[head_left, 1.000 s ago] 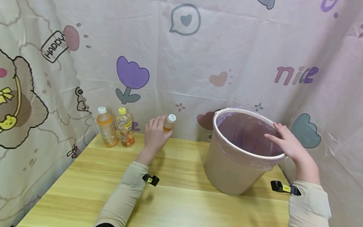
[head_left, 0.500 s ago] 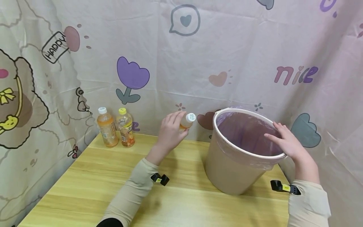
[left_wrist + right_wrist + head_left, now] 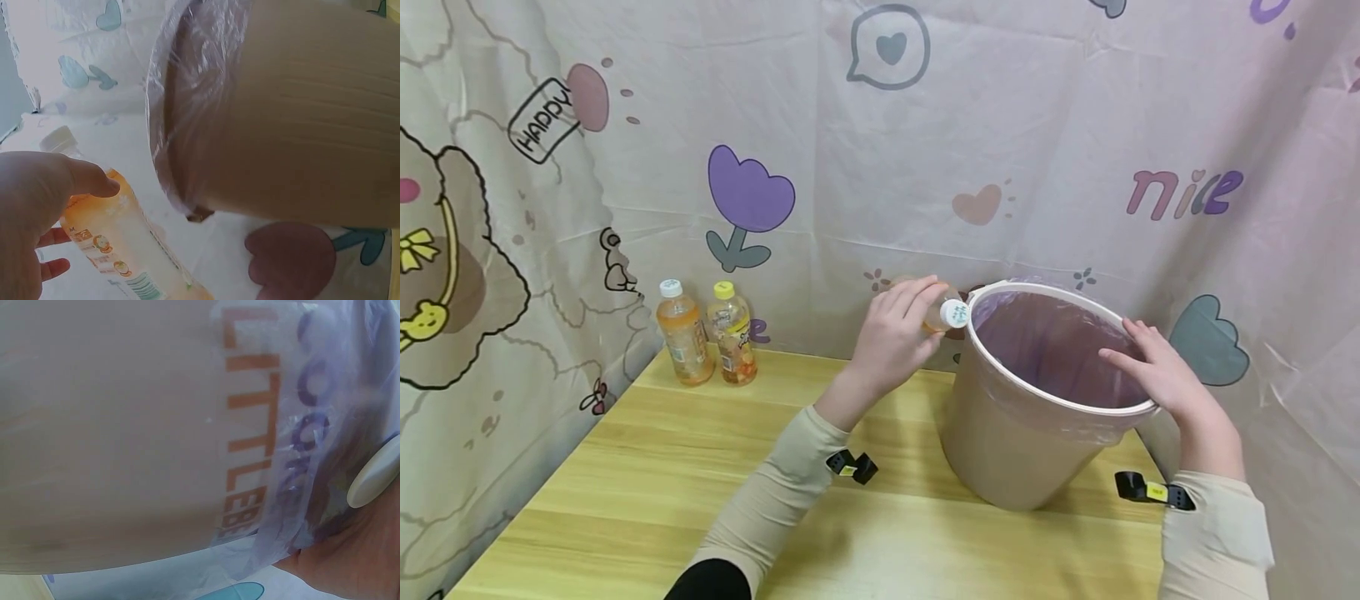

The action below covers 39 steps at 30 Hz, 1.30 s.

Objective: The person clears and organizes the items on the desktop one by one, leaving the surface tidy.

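Observation:
My left hand [image 3: 897,333] grips a plastic bottle of orange drink [image 3: 125,228], thumb on one side and fingers on the other. The bottle is off the table and tilted, its white cap [image 3: 955,314] beside the left rim of a beige trash bin [image 3: 1022,442]; whether they touch I cannot tell. A clear plastic liner [image 3: 197,94] folds over the bin's rim. On the bin's right rim rests my right hand [image 3: 1172,375], fingers straight along it and thumb reaching over the opening. Only part of that hand shows in the right wrist view.
Two more drink bottles stand upright at the table's back left: a white-capped bottle [image 3: 685,337] and a yellow-capped bottle [image 3: 732,337]. The bin stands on the wooden table [image 3: 647,500] at the right. A printed curtain [image 3: 880,167] hangs behind and along both sides.
My left hand has carried the bottle right, up to the bin's rim, and tipped its cap toward the bin. My right hand and the two standing bottles have stayed in place.

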Tool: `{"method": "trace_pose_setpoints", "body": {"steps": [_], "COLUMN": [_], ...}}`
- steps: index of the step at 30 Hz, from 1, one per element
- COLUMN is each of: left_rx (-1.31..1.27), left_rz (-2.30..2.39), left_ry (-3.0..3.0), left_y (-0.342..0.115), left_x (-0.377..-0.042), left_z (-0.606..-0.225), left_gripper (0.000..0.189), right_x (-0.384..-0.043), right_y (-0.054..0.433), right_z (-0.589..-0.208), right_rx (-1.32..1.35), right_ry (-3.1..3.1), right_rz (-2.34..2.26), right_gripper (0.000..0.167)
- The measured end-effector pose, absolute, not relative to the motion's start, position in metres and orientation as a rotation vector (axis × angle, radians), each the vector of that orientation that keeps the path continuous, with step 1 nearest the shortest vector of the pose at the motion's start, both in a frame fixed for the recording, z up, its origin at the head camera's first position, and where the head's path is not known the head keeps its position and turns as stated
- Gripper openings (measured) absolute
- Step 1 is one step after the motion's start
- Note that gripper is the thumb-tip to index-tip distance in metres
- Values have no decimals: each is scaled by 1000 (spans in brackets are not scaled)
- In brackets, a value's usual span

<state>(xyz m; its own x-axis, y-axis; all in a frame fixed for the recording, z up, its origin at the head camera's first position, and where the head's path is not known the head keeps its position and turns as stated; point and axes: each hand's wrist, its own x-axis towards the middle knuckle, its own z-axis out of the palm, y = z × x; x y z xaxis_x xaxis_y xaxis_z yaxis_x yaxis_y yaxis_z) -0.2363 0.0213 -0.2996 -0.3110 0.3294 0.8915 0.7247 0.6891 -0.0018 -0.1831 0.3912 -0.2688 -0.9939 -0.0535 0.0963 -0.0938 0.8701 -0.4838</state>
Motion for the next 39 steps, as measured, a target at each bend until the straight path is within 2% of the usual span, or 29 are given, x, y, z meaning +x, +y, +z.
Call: {"method": "trace_pose_setpoints", "body": {"steps": [24, 39], "left_rx": [-1022, -1114], "left_rz": [-262, -256], "left_ry": [-1717, -1766], "left_y": [60, 63], "left_x": [-217, -218], "left_z": [-296, -301], "left_gripper": [35, 40], "right_x": [-184, -183], "right_y": [393, 392], "right_z": [-270, -270], "right_rx": [113, 100], "right_ry": [-2954, -2961], "right_rz": [787, 801], "right_gripper": [81, 82]}}
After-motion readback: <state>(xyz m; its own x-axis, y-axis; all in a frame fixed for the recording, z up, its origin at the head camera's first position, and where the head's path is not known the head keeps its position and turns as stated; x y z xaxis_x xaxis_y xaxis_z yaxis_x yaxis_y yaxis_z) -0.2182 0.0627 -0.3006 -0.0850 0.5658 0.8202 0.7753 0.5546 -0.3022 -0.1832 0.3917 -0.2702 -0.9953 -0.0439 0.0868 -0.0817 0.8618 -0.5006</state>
